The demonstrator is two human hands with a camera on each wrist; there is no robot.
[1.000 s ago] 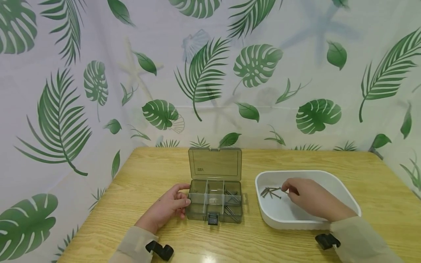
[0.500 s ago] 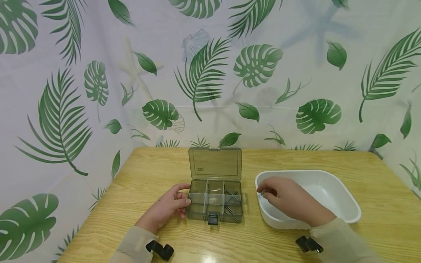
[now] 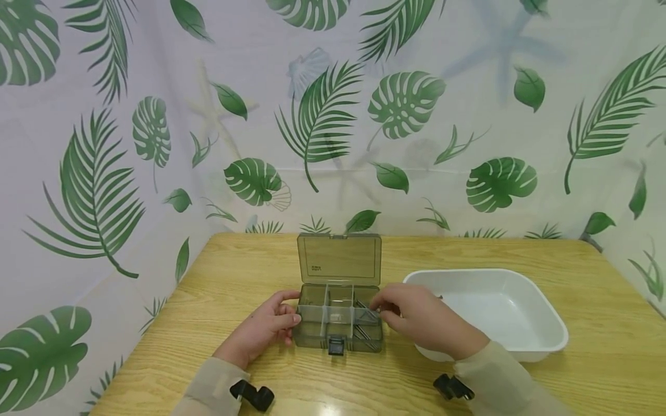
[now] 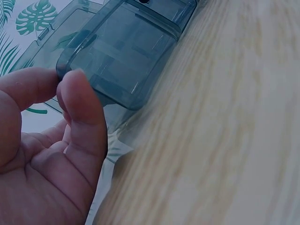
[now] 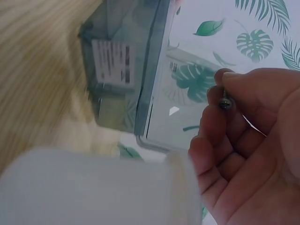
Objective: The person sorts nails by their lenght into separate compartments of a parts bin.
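Note:
A smoky, see-through compartment box [image 3: 310, 340] stands on the table with its lid [image 3: 340, 259] raised. My left hand [image 3: 260, 330] holds the box's left side; in the left wrist view, thumb and index finger pinch its corner. My right hand [image 3: 424, 318] is over the box's back right compartment. Between its thumb and index finger it pinches a screw [image 5: 226, 103], whose cross-slotted head shows in the right wrist view. Several screws [image 3: 361, 333] lie in the front right compartment and others in the back right one. The left and middle compartments show no screws.
To the right stands a white tray [image 3: 525, 353], partly hidden behind the right hand and forearm. A screw end [image 3: 440, 297] shows inside it. A leaf-print curtain [image 3: 333, 196] hangs behind the wooden table [image 3: 250, 260].
My right hand has moved left, out of the white tray and over to the box's right compartments, with the screw in its fingers. The left hand has stayed at the box.

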